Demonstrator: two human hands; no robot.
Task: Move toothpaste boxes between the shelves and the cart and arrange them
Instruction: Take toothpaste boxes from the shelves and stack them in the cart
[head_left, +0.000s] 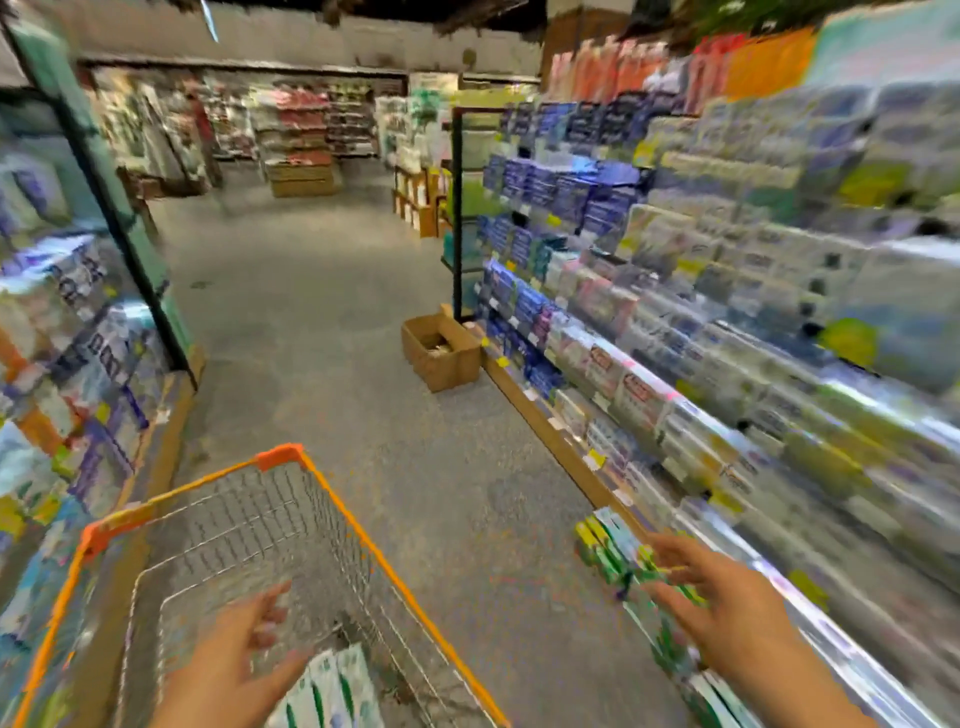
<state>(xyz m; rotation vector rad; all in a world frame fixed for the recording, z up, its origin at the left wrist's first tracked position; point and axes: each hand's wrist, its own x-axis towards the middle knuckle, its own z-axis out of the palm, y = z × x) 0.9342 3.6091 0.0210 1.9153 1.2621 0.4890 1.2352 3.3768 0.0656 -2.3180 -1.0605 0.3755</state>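
Grey speckled floor (322, 322) runs down a shop aisle between two long runs of stock, the whole view smeared by motion: on your right the shelves (727, 322) carry tiers of blue, white and green packs, and on your left a second rack (67, 332) is stacked with bulky wrapped bundles. A wire cart (249, 525) with an orange rim stands in front of you at lower left, angled toward the left rack. Farther up the aisle an open cardboard box (441, 353) sits on the floor, just beside the foot of the right-hand shelves. Your right hand (727, 603) is held beside the lowest shelf with the fingers curled around a bundle of green-and-white toothpaste boxes (618, 551), which juts forward past your fingertips over the floor. Your left hand (244, 660) hovers over the near end of the cart, fingers spread and loose, gripping nothing. Just under it, more white-and-green toothpaste packs (332, 686) lie in the cart's basket; their lettering is too blurred to read.
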